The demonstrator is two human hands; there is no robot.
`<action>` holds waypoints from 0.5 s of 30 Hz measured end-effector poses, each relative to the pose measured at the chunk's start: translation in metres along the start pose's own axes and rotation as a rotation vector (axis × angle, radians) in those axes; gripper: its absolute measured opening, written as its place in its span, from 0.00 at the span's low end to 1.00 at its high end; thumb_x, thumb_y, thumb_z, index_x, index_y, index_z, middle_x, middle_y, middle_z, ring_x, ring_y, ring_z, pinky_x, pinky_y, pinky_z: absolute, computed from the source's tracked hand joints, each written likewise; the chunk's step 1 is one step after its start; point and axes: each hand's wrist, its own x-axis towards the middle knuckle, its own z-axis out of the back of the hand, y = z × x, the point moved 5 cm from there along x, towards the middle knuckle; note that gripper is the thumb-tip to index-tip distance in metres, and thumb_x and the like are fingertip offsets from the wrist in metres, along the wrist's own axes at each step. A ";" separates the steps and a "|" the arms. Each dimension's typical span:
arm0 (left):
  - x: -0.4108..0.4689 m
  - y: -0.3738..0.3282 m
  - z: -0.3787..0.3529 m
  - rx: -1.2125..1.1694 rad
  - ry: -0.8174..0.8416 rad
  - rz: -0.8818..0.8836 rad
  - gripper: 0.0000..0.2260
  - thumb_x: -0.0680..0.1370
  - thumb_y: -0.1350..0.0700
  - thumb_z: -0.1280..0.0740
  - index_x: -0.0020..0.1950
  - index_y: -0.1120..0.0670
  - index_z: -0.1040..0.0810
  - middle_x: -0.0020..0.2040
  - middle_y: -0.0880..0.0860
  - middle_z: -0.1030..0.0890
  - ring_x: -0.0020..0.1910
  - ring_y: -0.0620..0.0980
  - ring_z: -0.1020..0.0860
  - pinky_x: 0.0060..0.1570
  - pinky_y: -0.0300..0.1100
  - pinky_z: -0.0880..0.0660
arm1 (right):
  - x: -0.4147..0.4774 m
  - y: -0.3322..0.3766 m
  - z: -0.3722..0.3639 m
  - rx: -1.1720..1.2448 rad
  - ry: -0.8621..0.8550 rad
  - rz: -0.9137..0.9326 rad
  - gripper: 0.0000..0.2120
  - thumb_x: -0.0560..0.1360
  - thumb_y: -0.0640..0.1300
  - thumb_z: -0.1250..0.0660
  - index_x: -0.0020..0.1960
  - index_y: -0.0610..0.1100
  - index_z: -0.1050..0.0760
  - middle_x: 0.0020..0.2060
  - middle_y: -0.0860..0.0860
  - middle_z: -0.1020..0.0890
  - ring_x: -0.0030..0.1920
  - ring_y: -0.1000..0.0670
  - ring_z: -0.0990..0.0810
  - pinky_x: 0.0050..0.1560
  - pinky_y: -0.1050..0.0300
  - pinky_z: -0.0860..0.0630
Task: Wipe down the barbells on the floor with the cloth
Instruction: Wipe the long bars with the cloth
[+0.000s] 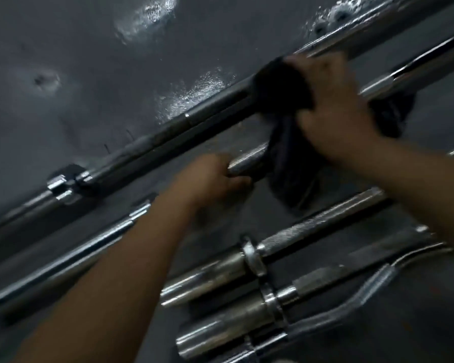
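Observation:
Several steel barbells lie side by side on the dark floor, running from lower left to upper right. My right hand (333, 106) presses a dark cloth (283, 87) around the farthest long barbell (168, 134); the cloth's loose end hangs down over the bar below. My left hand (210, 179) is closed around the second barbell (247, 161), just left of the hanging cloth. That bar's thin end (63, 260) runs out to the lower left.
Two short bars with thick sleeves and collars (252, 255) lie nearest me at the lower right, beside a curved bar (372, 289). The dark rubber floor (89, 48) stretches beyond the barbells, with shiny patches. The frame is motion-blurred.

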 end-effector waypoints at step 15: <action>-0.008 0.006 0.001 0.025 -0.091 0.030 0.15 0.75 0.39 0.32 0.52 0.49 0.24 0.45 0.51 0.19 0.45 0.53 0.20 0.40 0.45 0.27 | 0.002 -0.044 -0.003 -0.254 0.042 0.188 0.25 0.74 0.56 0.40 0.70 0.51 0.28 0.62 0.41 0.25 0.60 0.37 0.24 0.60 0.44 0.28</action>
